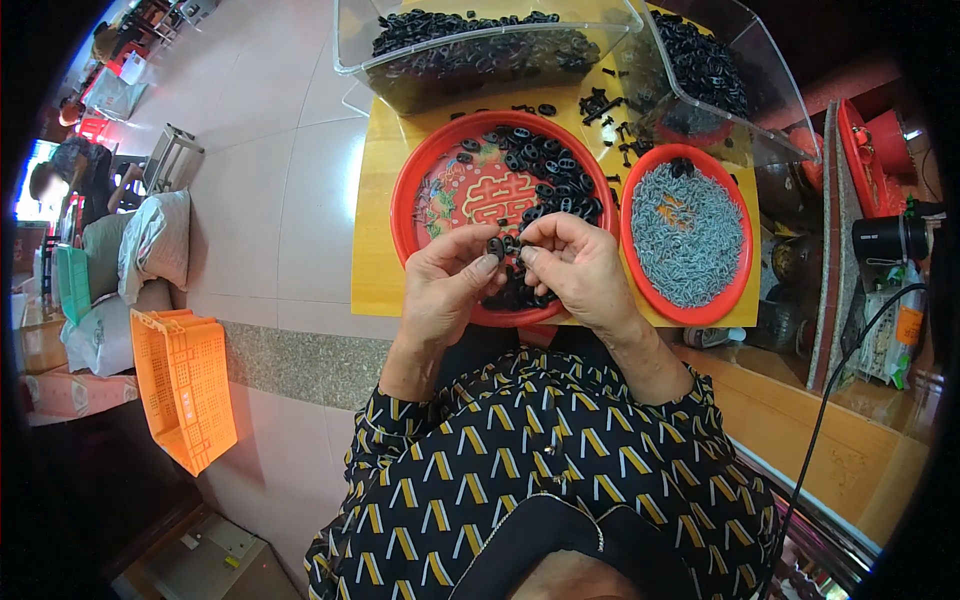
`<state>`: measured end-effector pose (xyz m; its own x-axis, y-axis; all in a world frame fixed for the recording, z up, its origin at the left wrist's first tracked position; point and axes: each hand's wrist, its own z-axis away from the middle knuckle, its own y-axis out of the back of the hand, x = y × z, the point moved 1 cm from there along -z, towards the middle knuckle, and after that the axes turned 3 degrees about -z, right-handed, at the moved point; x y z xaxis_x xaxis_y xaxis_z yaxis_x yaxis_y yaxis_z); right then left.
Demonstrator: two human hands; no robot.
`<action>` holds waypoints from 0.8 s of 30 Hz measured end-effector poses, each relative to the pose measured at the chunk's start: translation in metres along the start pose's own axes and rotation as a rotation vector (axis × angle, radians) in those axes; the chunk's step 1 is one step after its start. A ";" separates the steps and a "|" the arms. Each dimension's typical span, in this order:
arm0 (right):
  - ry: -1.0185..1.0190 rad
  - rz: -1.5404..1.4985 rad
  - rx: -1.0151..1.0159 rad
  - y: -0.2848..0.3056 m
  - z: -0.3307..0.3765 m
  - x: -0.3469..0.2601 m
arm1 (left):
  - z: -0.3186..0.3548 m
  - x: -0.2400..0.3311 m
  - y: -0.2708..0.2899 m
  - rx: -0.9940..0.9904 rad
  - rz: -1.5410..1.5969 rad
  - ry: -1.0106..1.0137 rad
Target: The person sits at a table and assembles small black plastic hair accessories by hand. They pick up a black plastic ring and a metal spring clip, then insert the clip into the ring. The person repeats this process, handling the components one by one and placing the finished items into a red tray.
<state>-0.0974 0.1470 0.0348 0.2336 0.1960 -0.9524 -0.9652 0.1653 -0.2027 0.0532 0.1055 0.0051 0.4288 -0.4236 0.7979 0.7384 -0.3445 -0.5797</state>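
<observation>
Black ring (497, 246) pinched between both hands (515, 268), over red plate (420, 175)

Small black oval ring (496, 246) — pinched upright over the red plate (420, 180).

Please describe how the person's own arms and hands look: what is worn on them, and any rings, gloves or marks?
Both hands are bare: the left hand and the right hand show no gloves, and no rings or watch are visible. The forearms are uncovered too. The sleeves end near the elbows; they belong to a black garment patterned with yellow and white slanted bars.
</observation>
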 end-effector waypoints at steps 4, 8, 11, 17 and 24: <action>0.020 0.012 -0.011 -0.001 0.000 0.000 | 0.000 0.000 0.000 -0.017 -0.011 -0.022; -0.014 0.024 -0.029 -0.002 0.001 -0.003 | 0.001 0.001 0.000 -0.025 -0.060 -0.018; 0.005 0.015 -0.027 -0.002 0.001 -0.001 | 0.001 0.000 0.000 -0.046 -0.079 -0.034; -0.019 0.092 -0.059 0.002 0.000 -0.001 | 0.002 0.000 0.001 -0.043 -0.213 -0.039; -0.055 0.078 -0.069 0.001 0.000 -0.004 | 0.005 0.004 -0.002 -0.055 -0.366 -0.072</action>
<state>-0.0991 0.1467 0.0389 0.1620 0.2590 -0.9522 -0.9860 0.0814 -0.1456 0.0559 0.1084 0.0100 0.1785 -0.2048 0.9624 0.8216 -0.5071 -0.2603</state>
